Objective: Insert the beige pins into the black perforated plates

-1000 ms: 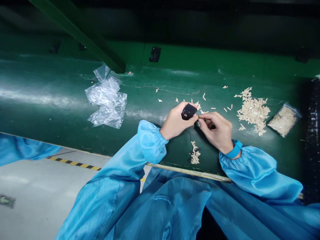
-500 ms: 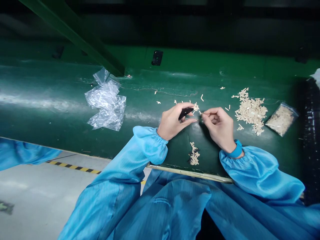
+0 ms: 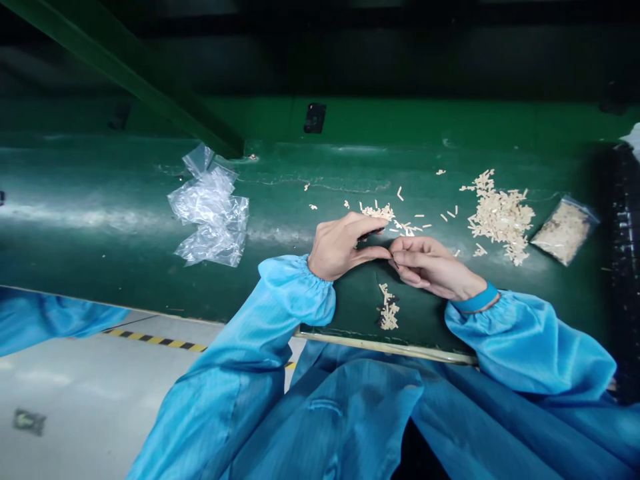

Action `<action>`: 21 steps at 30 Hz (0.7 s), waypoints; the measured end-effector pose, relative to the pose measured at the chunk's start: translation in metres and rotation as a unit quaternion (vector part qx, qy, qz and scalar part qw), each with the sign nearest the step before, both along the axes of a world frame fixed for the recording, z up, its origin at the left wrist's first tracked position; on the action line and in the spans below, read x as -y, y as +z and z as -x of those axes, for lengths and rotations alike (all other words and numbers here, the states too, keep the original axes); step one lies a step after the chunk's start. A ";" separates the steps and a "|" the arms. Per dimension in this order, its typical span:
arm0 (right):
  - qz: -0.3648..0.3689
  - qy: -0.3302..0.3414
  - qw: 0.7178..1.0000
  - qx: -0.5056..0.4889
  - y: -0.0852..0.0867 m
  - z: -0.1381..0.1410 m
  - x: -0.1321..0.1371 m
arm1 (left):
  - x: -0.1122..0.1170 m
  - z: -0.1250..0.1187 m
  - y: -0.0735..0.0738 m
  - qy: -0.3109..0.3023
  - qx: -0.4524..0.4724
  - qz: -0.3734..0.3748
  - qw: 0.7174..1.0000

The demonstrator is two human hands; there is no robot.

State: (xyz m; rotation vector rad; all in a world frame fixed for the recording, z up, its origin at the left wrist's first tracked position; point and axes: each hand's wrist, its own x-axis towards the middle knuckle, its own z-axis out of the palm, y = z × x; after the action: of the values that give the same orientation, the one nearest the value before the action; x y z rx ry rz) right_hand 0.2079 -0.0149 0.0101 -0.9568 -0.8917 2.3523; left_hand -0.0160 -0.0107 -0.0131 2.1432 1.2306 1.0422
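Observation:
My left hand is curled around a small dark piece, mostly hidden by the fingers. Its thumb tip meets the fingertips of my right hand, which are pinched together. Whatever lies in that pinch is too small to name. Just beyond the hands, short pale strips lie scattered on the green bench top. Nearer my body sits a little pile of pale strips with dark bits. To the right spreads a larger heap of the same pale strips.
A zip bag full of pale pieces lies at the far right, beside a black ridged edge. Clear plastic bags are heaped on the left near a green post. Another person's blue sleeve shows at the left edge.
My right hand has come lower and turned, and its fingertips now meet my left thumb. The left hand has tipped over, hiding more of the dark piece. Pale strips beyond them are more exposed.

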 end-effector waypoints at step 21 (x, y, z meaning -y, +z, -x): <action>-0.371 -0.191 0.853 0.314 -0.013 0.010 0.012 | 0.002 -0.028 0.019 0.070 0.322 0.363 0.872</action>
State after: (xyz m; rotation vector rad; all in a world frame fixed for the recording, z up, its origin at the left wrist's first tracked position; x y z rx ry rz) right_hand 0.1981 -0.0270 -0.0033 -1.3830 -1.5207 1.1639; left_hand 0.0117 -0.0125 0.0060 1.0258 1.1792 1.0063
